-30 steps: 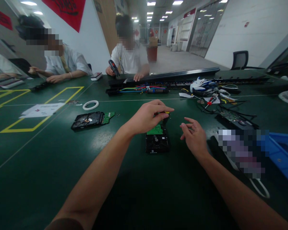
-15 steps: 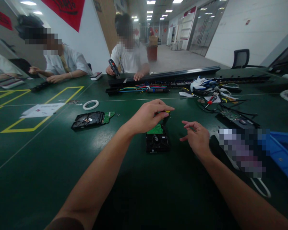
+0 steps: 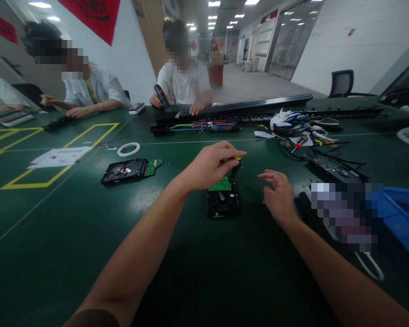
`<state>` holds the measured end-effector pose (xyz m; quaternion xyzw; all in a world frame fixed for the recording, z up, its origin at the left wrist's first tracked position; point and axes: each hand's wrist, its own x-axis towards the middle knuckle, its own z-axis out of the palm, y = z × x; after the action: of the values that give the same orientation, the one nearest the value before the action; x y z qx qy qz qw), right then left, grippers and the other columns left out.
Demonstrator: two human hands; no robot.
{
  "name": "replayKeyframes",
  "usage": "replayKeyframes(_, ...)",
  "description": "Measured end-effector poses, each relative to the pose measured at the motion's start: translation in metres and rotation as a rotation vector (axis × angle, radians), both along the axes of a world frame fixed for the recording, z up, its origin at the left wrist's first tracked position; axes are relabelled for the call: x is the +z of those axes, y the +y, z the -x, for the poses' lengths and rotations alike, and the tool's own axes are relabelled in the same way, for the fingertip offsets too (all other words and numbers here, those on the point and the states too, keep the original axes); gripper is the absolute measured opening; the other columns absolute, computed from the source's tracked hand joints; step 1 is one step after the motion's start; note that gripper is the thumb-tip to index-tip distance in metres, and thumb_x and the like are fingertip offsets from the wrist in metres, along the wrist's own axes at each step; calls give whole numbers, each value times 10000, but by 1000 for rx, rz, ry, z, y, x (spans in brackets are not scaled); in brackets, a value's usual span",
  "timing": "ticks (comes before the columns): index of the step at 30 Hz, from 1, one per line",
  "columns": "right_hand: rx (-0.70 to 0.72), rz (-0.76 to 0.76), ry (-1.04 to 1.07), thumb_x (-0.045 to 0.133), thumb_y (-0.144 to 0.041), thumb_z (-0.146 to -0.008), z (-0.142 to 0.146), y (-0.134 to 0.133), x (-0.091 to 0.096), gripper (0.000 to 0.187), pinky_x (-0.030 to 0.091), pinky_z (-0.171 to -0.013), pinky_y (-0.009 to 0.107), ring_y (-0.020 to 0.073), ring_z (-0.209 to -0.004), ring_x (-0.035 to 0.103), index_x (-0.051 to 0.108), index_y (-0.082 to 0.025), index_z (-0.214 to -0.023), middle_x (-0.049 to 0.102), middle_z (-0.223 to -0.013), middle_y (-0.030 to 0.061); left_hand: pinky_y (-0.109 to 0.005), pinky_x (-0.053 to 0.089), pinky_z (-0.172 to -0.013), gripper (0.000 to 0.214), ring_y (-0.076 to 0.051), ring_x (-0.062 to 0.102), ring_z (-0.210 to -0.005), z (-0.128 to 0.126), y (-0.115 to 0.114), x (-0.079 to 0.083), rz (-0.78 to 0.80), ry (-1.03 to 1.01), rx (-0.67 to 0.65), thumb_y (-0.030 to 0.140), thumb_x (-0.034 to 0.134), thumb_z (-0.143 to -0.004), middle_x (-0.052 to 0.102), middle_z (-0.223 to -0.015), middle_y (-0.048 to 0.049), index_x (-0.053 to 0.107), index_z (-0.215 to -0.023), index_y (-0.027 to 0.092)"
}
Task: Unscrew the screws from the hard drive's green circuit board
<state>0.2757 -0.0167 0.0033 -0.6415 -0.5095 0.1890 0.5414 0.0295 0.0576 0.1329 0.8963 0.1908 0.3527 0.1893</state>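
In front of me a hard drive (image 3: 223,203) lies on the green table, its green circuit board (image 3: 221,184) partly under my left hand (image 3: 213,167). The fingers of that hand are closed around a short screwdriver (image 3: 237,160) with a yellow and black handle, held upright over the drive's far right end; its tip is hard to make out. To the right of the drive, my right hand (image 3: 278,193) hovers with fingers bent and apart, holding nothing.
Another hard drive (image 3: 127,171) and a white ring (image 3: 128,149) are on the left. Cables and gloves (image 3: 288,119) lie at the back right, near a red screwdriver (image 3: 298,144). A blue bin (image 3: 402,213) stands at right. Across the table, a person holds a power drill (image 3: 161,95).
My right hand has drawn its fingers closer together and turned slightly. My left hand stays on the screwdriver in nearly the same place.
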Motion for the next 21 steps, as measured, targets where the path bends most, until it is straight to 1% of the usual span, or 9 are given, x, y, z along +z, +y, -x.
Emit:
replayKeyframes(2, 13, 23, 68, 500, -103, -675, 1, -2, 3, 404, 574, -427, 268, 356, -1214, 700, 699, -236, -1000, 582, -1436, 116, -362, 560, -936, 302, -190, 686, -1002, 0, 0, 0, -5, 7, 1, 136, 619, -1007, 721, -1102, -79, 774, -1249, 228)
replayKeyframes(5, 2, 7, 182, 506, -119, -669, 2, -1, 5, 309, 567, -427, 260, 344, -1192, 708, 643, -238, -919, 605, -1395, 93, -371, 561, -942, 310, -194, 683, -1020, 0, 0, 0, -13, 7, 3, 140, 617, -1007, 724, -1111, -83, 770, -1262, 226)
replayKeyframes(6, 1, 1, 215, 511, -127, -679, 3, 0, 5, 275, 579, -457, 273, 327, -1146, 723, 630, -237, -901, 635, -1331, 91, -373, 563, -943, 314, -195, 684, -1023, 0, 0, 0, -12, 4, 3, 144, 616, -1009, 725, -1111, -83, 767, -1270, 229)
replayKeyframes(8, 24, 2, 276, 517, -137, -695, 4, 2, 4, 243, 605, -564, 320, 269, -994, 743, 628, -235, -888, 691, -1124, 75, -374, 566, -945, 317, -194, 685, -1025, 0, 0, 0, -6, 2, 4, 153, 613, -1012, 727, -1114, -83, 762, -1280, 234)
replayKeyframes(10, 77, 8, 303, 518, -123, -675, 4, 4, 2, 254, 583, -664, 340, 203, -824, 707, 636, -231, -873, 686, -895, 34, -376, 567, -945, 312, -193, 685, -1023, 0, 0, -1, -1, 5, 1, 156, 614, -1014, 726, -1117, -84, 762, -1277, 232)
replayKeyframes(11, 102, 4, 289, 515, -110, -650, 4, 5, 1, 264, 549, -670, 330, 180, -758, 671, 635, -230, -852, 665, -811, 13, -376, 567, -945, 309, -192, 684, -1021, 0, 1, -1, -2, 5, 0, 154, 615, -1013, 726, -1116, -84, 764, -1272, 231)
replayKeyframes(13, 155, -9, 246, 501, -98, -608, 4, 4, 0, 258, 464, -629, 306, 160, -674, 600, 617, -234, -794, 626, -709, -11, -372, 565, -942, 307, -191, 683, -1022, 0, 1, -2, -3, 0, -4, 146, 616, -1011, 724, -1117, -84, 766, -1267, 227)
replayKeyframes(15, 197, -8, 223, 483, -105, -586, 4, 3, -1, 234, 400, -593, 298, 157, -628, 554, 594, -237, -743, 599, -656, -20, -367, 562, -940, 307, -190, 681, -1026, 0, 1, -3, -4, -8, -7, 137, 617, -1010, 721, -1121, -86, 767, -1265, 218)
replayKeyframes(21, 221, 103, 237, 452, -127, -537, 7, -2, 4, 242, 365, -536, 282, 153, -537, 540, 594, -238, -698, 581, -557, -35, -370, 558, -941, 299, -187, 683, -1008, -1, 1, -1, 2, -7, -6, 139, 615, -1014, 724, -1105, -86, 767, -1263, 201)
